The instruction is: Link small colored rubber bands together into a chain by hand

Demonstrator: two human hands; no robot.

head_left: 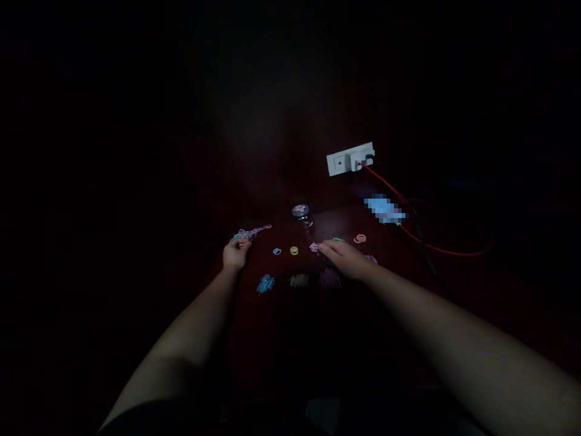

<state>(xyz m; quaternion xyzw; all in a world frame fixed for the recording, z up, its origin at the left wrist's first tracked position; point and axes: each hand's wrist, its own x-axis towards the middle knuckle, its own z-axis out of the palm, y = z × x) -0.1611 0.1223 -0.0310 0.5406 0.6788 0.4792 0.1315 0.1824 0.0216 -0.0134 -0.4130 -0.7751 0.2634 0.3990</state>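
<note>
My left hand (236,251) is at a mixed pile of small coloured bands (247,234) on the dark red table; its fingers are pressed together, and what they hold is too small to name. On the right, the fingertips of my right hand (323,247) touch a small pink cluster (314,247), its fingers closed together. Between the hands lie a blue ring pair (276,251) and a yellow ring (294,250). Nearer me are a blue pile (265,283), a dim yellowish pile (298,280) and a purple pile (330,278).
A small round container (300,211) stands behind the rings. Orange rings (360,238) lie beyond my right hand. A white power socket (350,159) has a red cable (436,247) and a black cable running right, past a bright pixelated object (385,208).
</note>
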